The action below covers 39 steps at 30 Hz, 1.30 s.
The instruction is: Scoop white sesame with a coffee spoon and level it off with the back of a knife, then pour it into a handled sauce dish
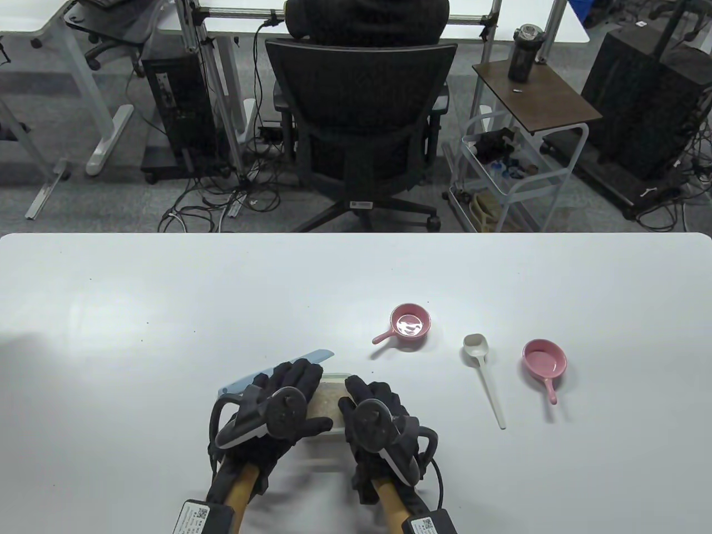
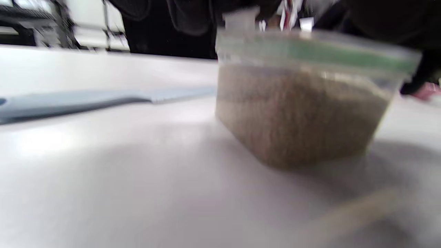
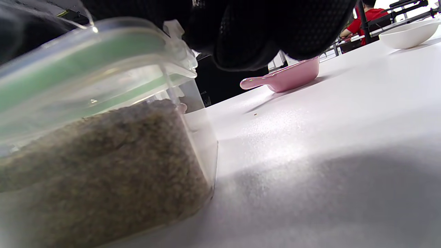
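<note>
Desk [image 1: 167,311] carried the lidded sesame container [image 1: 328,397] near its front edge. Your left hand [image 1: 278,409] and right hand [image 1: 375,411] gripped its sides, fingers curled. Knife [image 1: 317,357] lay just behind; spoon [image 1: 484,372] and two pink dishes [image 1: 410,321] [image 1: 544,359] sat rightward.

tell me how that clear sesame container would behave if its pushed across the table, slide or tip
The container would probably slide rather than tip: in the right wrist view it looks squat and well filled with sesame, so the weight sits low. The smooth white table suggests little grip. It likely feels heavy for its size, and its lid appears on, so spilling seems unlikely.
</note>
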Each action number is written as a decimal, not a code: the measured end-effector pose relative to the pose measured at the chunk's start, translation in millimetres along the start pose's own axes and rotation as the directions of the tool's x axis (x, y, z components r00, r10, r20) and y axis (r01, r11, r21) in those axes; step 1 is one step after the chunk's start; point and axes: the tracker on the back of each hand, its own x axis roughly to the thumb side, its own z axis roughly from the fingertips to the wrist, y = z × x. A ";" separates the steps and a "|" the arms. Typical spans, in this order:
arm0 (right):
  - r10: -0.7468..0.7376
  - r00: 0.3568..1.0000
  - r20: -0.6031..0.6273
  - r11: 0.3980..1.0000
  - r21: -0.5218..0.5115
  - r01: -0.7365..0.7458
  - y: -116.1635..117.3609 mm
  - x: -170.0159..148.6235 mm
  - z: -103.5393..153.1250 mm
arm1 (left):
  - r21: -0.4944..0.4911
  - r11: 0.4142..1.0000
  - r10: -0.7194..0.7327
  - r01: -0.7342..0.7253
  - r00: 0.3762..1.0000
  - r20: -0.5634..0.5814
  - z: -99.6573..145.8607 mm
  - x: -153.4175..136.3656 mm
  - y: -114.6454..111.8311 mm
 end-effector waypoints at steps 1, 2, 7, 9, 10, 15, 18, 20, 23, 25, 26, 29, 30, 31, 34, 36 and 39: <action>-0.003 1.000 -0.001 1.000 0.002 0.003 -0.3 -0.6 -0.2 | -0.029 1.000 0.003 -0.003 1.000 0.011 -4.1 0.2 -0.1; -0.005 1.000 -0.002 1.000 0.003 0.005 -0.4 -0.9 -0.4 | -0.024 1.000 0.008 -0.007 1.000 0.019 -8.4 0.9 1.1; 0.002 1.000 0.000 1.000 0.000 -0.002 -0.4 -0.2 -0.5 | -0.068 0.997 -0.026 0.030 0.998 0.058 -20.2 8.3 6.2; 0.006 1.000 0.002 1.000 0.000 -0.006 -0.1 0.2 -0.5 | -0.076 0.996 -0.041 0.047 0.997 0.070 -22.9 10.8 5.8; 0.006 1.000 0.002 1.000 0.001 -0.006 0.0 0.4 -0.7 | -0.076 0.995 -0.061 0.068 0.995 0.081 -24.0 12.0 5.1; 0.024 1.000 0.003 0.999 0.031 -0.024 -0.9 1.5 -2.4 | -0.060 0.997 -0.048 0.054 0.994 0.102 -25.7 11.2 6.0; 0.017 1.000 0.022 0.996 0.086 -0.019 -6.9 -0.2 -5.6 | -0.058 0.998 -0.018 0.024 0.995 0.101 -26.8 8.2 9.6; 0.006 0.999 0.038 0.996 0.091 -0.010 -14.3 -3.0 -7.9 | -0.019 0.999 0.038 -0.036 0.994 0.107 -24.4 3.6 16.8; 0.005 0.999 0.043 0.999 0.037 -0.007 -34.5 -10.0 -13.9 | 0.066 0.995 0.069 -0.074 0.994 0.080 -14.7 -8.6 39.7; 0.033 0.999 0.039 0.999 -0.021 -0.033 -51.2 -17.3 -18.0 | 0.129 0.992 0.006 -0.007 1.000 0.008 -4.5 -25.8 57.1; 0.045 0.998 0.036 0.998 -0.035 -0.044 -56.6 -20.3 -19.3 | 0.141 0.990 -0.007 0.011 1.000 -0.024 -0.5 -33.9 62.0; 0.157 0.988 -0.012 0.984 -0.082 -0.157 -73.4 -36.9 -22.4 | 0.145 0.988 -0.040 0.061 0.988 -0.149 15.4 -71.6 71.6; 0.195 0.980 -0.032 0.976 -0.095 -0.197 -76.2 -44.8 -22.7 | 0.130 0.987 -0.065 0.092 0.978 -0.198 22.0 -87.1 71.0; 0.215 0.976 -0.045 0.971 -0.096 -0.219 -77.0 -50.2 -22.8 | 0.124 0.986 -0.078 0.108 0.971 -0.225 25.6 -95.3 69.7; 0.274 0.957 -0.098 0.957 -0.073 -0.281 -73.2 -71.8 -20.8 | 0.097 0.987 -0.088 0.125 0.945 -0.316 40.1 -128.2 57.7; 0.287 0.950 -0.124 0.954 -0.050 -0.295 -67.4 -83.4 -18.4 | 0.075 0.992 -0.062 0.096 0.928 -0.368 47.7 -146.5 46.4; 0.269 0.951 -0.153 0.961 -0.016 -0.275 -55.8 -98.2 -13.8 | 0.038 0.997 -0.042 0.064 0.899 -0.435 56.2 -168.3 27.0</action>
